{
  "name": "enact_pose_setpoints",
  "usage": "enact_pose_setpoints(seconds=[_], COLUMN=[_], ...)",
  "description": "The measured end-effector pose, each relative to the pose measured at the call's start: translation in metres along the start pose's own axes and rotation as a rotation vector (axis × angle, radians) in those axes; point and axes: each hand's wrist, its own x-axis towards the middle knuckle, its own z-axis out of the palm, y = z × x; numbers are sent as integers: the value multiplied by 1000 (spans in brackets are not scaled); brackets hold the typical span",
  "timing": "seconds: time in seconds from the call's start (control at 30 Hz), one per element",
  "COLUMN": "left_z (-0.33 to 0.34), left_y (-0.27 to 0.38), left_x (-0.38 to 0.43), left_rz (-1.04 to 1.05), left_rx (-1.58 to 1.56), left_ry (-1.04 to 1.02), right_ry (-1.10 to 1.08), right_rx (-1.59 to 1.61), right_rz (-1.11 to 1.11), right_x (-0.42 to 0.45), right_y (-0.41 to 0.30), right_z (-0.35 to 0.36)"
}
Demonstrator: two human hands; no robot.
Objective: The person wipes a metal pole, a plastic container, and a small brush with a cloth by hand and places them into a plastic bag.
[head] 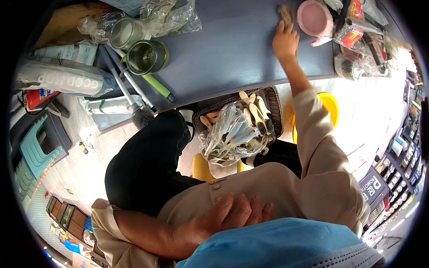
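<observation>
My right hand point(286, 42) reaches out over the grey tabletop point(231, 43) and grips a brown cloth or brush head point(286, 16), too blurred to name exactly. Just right of it stand a pink round dish point(312, 17) and a pink handle. My left hand point(231, 214) is near my chest, below the blue face mask point(281, 241), its fingers curled; whether it holds anything is hidden. Between my knees a wicker basket point(274, 114) holds wooden-handled brushes point(256, 114) and a clear plastic bag point(228, 134) of pale, long items.
At the table's left are glass jars point(144, 57), long-handled brushes point(142, 117) and a bagged mop point(63, 78). Plastic-wrapped goods point(363, 40) crowd its right end. A yellow basin point(330, 107) is on the floor, a teal stool point(37, 147) at left, stocked shelves point(402, 160) at far right.
</observation>
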Motion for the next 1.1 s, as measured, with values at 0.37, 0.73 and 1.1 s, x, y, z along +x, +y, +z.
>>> enact_pose_setpoints(seconds=[0.37,0.73,1.1], left_z=[-7,-4,-4], left_y=[10,-4,-1], left_x=[-10,4,-2], left_rz=[103,37,84], left_rx=[-15,-75,-12], left_ry=[1,-54,-40], right_ry=[220,52,335], right_rx=[564,637,547], right_rz=[-49,-97,12], right_x=[-64,81,14], right_y=[26,-82,-122], right_z=[7,-29,25])
